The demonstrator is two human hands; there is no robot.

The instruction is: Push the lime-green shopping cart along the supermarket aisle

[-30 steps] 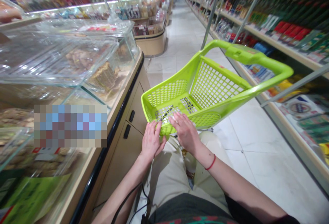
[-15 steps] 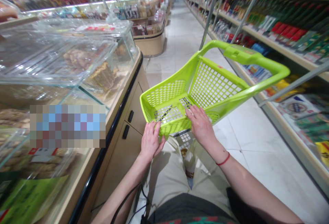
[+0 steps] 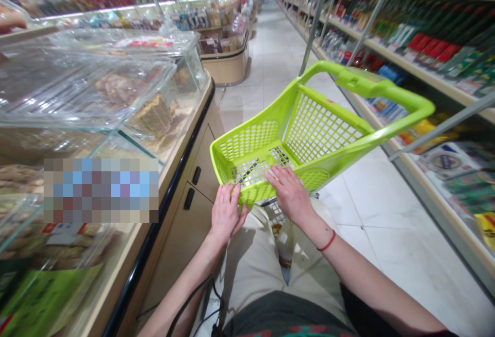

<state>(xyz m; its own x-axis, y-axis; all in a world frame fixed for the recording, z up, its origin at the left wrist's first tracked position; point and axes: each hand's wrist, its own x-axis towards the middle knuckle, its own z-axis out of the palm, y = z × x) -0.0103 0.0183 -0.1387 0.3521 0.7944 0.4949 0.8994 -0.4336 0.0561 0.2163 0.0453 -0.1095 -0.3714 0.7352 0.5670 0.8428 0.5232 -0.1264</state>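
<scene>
A bright green plastic shopping cart (image 3: 266, 188) with lattice walls stands in front of my knees, its basket bare inside and its handle to the far right. My left hand (image 3: 225, 209) grips the rim at the near left corner, fingers over the top and thumb below. Farther right on the same near side, my right hand (image 3: 291, 195) has its fingers bent over the rim, with a red cord around the wrist. The right thumb is hidden. Below the upper basket part of a grey lattice lower rack shows between my legs.
To the left is a wooden counter (image 3: 181, 164) with a black edge rail and clear display bins (image 3: 127, 89) of dried goods. Stocked shelves (image 3: 429, 53) with metal poles line the right side. A white tiled aisle (image 3: 266, 43) runs ahead, with a distant person.
My right hand has slid a little left along the cart's near rim, toward my left hand. The left hand and the cart have stayed almost still.
</scene>
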